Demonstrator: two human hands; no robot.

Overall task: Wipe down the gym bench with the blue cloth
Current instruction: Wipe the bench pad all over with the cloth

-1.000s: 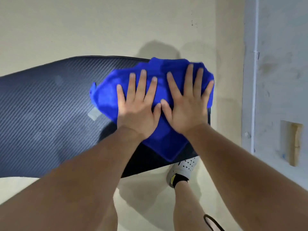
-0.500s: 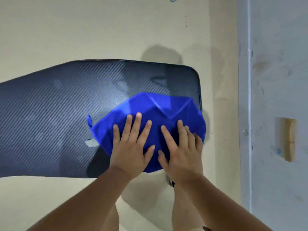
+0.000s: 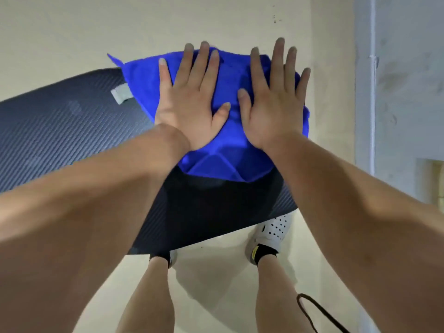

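Observation:
The blue cloth (image 3: 228,162) lies spread over the far right end of the gym bench (image 3: 60,131), a dark pad with a carbon-weave pattern. The cloth's far edge hangs past the bench's far side. My left hand (image 3: 189,102) and my right hand (image 3: 271,104) press flat on the cloth side by side, fingers straight and spread, pointing away from me. A grey tag (image 3: 122,93) sticks out from the cloth's left edge onto the pad.
Cream floor surrounds the bench. A pale blue wall (image 3: 403,80) with a vertical pipe stands on the right. My feet, one in a white perforated shoe (image 3: 274,231), stand under the bench's near edge. A dark cord (image 3: 317,311) lies on the floor at lower right.
Both hands have pushed the cloth from the bench's near edge across to its far edge, after pulling it toward me in the half second before that.

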